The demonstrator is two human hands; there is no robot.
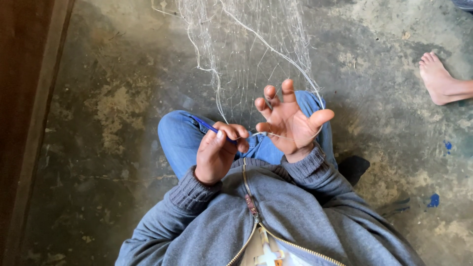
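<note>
— What do we have in our hands?

— Our left hand (215, 153) is closed into a fist, its fingers gripping a thin blue tool (213, 129) that pokes out towards our left knee. Our right hand (291, 126) is spread wide, palm up, fingers splayed, with a strand of the pale fishing net (246, 54) looped over the thumb and running across the palm towards the left hand.

— And where does the net lie?

— It hangs in front of us, from the top edge of view down to our knees, thicker white cords running through the fine mesh. It is stretched above the floor and ends at our right hand.

— What else is around us?

— We sit on a stained concrete floor (113, 113), in blue jeans (180, 138) and a grey zipped jacket (276, 216). Someone else's bare foot (438, 79) rests on the floor well off to our right. A dark wooden edge (29, 123) runs along our left, and blue paint flecks (433, 200) dot the floor on the right.

— Does anything block the view?

— The mesh veils the floor behind it, and our left fingers hide most of the tool.
</note>
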